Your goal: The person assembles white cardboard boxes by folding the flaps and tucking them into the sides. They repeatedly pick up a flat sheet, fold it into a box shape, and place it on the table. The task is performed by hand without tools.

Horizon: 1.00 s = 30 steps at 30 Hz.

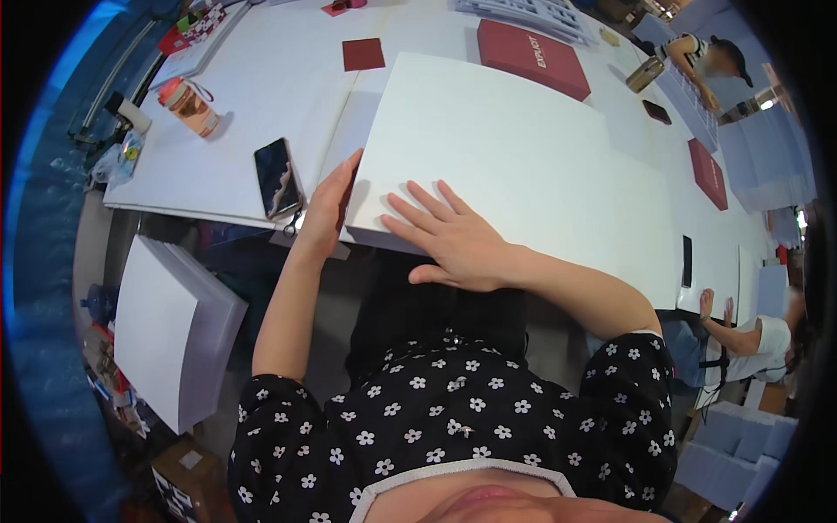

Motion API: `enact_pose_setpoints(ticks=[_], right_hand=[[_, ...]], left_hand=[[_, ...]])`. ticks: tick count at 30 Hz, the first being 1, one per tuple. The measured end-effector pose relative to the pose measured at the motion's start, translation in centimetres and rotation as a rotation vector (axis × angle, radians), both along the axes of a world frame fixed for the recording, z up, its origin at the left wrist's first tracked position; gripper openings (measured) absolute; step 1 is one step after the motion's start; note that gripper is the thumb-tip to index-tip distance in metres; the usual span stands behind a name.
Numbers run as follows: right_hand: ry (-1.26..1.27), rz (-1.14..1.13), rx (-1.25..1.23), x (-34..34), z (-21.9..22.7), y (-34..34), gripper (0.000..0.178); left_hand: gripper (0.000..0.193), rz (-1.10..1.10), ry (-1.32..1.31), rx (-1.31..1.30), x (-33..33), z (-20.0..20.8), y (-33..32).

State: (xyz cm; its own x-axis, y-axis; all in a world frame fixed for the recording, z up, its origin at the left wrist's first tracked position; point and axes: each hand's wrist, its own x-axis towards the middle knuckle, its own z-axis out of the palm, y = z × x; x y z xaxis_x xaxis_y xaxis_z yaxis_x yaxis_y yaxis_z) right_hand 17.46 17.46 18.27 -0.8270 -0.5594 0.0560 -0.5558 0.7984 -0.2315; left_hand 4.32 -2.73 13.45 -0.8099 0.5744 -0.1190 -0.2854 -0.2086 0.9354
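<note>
At centre frame, the left hand (328,207), fingers straight and together, is lying along the side of a white stack (479,131) that seems already even-edged, the right hand (453,240) is resting spread on top, and another pile (161,318) is standing untouched at lower left.

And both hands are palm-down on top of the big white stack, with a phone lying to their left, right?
Not quite: only the right hand is on top of the big white stack. The head view shows the left hand along its left side. The phone does lie to their left.
</note>
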Motion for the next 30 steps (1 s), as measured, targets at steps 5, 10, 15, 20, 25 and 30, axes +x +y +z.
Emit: enact_pose_setpoints(ticks=[5, 10, 15, 20, 25, 30], right_hand=[[-0.008, -0.116, -0.026, 4.8, 1.1, 0.9, 0.092], [0.121, -0.471, -0.018, 10.4, -0.1, 3.3, 0.091], [0.241, -0.832, -0.026, 16.2, -1.0, 6.9, 0.089], [0.246, -1.042, 0.063, 19.6, -2.1, 10.6, 0.085], [0.036, -1.045, -0.096, 16.5, -2.2, 16.8, 0.072], [-0.075, -1.057, -0.085, 8.8, -1.5, 23.2, 0.068]], left_hand=[[0.055, 0.051, 0.223, -0.204, 2.7, -0.9, -1.3], [0.051, 0.069, 0.278, -0.231, 2.5, -2.8, -1.0], [0.048, 0.142, 0.131, -0.029, 2.5, -4.2, -1.2], [0.051, 0.108, 0.120, -0.011, 2.3, -4.0, -1.7], [0.052, 0.088, 0.162, -0.031, 2.3, -3.8, -1.4], [0.052, 0.108, 0.183, -0.024, 2.6, -3.3, -1.6]])
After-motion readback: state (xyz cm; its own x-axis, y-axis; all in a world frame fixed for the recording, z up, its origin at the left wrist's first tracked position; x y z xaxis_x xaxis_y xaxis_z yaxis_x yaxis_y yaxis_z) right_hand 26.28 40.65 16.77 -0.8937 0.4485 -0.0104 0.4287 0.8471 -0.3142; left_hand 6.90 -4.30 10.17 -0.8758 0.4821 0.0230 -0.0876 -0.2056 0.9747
